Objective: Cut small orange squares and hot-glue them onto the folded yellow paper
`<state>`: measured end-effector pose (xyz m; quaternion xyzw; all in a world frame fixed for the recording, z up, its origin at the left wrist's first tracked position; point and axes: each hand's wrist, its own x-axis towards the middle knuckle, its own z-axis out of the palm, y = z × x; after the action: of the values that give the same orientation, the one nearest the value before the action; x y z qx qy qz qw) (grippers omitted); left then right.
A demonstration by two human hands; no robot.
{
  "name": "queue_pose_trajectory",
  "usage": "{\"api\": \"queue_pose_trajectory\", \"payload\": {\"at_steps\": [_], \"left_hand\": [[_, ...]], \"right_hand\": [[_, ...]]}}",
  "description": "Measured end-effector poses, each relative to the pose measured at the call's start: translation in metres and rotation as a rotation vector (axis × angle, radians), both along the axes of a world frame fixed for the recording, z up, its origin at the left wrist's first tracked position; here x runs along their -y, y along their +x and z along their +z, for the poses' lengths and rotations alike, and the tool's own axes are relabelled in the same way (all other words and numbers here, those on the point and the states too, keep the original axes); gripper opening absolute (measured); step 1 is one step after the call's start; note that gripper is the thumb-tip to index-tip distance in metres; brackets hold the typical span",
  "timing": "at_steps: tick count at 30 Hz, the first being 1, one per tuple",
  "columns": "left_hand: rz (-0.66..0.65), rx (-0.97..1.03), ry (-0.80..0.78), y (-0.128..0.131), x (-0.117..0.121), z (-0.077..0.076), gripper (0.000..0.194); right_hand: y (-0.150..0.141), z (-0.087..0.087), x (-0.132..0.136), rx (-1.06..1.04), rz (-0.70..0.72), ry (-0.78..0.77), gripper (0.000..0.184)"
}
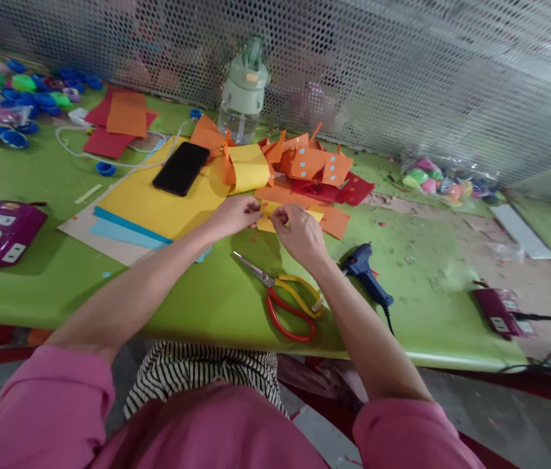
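My left hand (236, 216) and my right hand (299, 233) are close together over a yellow paper strip (266, 225). Thumb and fingers of both hands are pinched; what they hold, if anything, is too small to name. Beneath the yellow strip lies an orange paper strip (337, 223). Tiny orange scraps are scattered just below the hands. Scissors (268, 280) with one red and one yellow handle lie nearer to me, blades slightly apart. To the right of my right wrist rests a blue glue gun (368, 277).
Folded orange paper pieces (309, 163) and a yellow paper roll (249, 168) stand behind the hands. A black phone (181, 169) lies on yellow sheets (133, 202). Farther back are a water bottle (243, 94) and a mesh panel (353, 65). Purple power sockets (4, 231) sit at left.
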<state>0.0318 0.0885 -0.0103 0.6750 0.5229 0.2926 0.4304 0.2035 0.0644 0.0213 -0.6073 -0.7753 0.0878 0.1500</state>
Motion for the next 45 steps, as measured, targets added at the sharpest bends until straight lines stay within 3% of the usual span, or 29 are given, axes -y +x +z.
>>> {"api": "queue_pose_trajectory", "payload": {"at_steps": [12, 18, 22, 27, 33, 37, 41, 45], "left_hand": [[-0.007, -0.015, 0.014, 0.000, -0.001, 0.001, 0.012], [-0.011, -0.021, -0.006, 0.000, -0.001, 0.001, 0.013], [0.002, -0.044, -0.009, -0.001, 0.000, 0.001, 0.011], [0.004, -0.038, -0.037, -0.001, 0.003, 0.004, 0.012], [0.033, -0.046, -0.030, 0.000, 0.008, 0.009, 0.030], [0.013, -0.074, 0.029, 0.000, 0.009, 0.007, 0.030], [-0.041, -0.107, 0.062, 0.002, 0.011, 0.005, 0.019], [-0.065, -0.178, 0.122, 0.008, 0.013, 0.004, 0.017]], "right_hand": [[-0.009, -0.002, 0.005, 0.208, 0.007, 0.072, 0.018], [-0.006, -0.003, 0.005, 0.125, -0.008, 0.152, 0.013], [0.008, 0.006, 0.011, -0.018, -0.016, 0.157, 0.012], [0.043, 0.013, 0.037, -0.052, 0.020, 0.109, 0.013], [0.075, 0.010, 0.057, -0.042, -0.063, 0.126, 0.015], [0.057, 0.003, 0.053, -0.012, 0.019, 0.094, 0.018], [0.031, -0.004, 0.052, 0.162, 0.129, 0.057, 0.033], [0.025, -0.006, 0.054, 0.247, 0.128, 0.022, 0.039]]}}
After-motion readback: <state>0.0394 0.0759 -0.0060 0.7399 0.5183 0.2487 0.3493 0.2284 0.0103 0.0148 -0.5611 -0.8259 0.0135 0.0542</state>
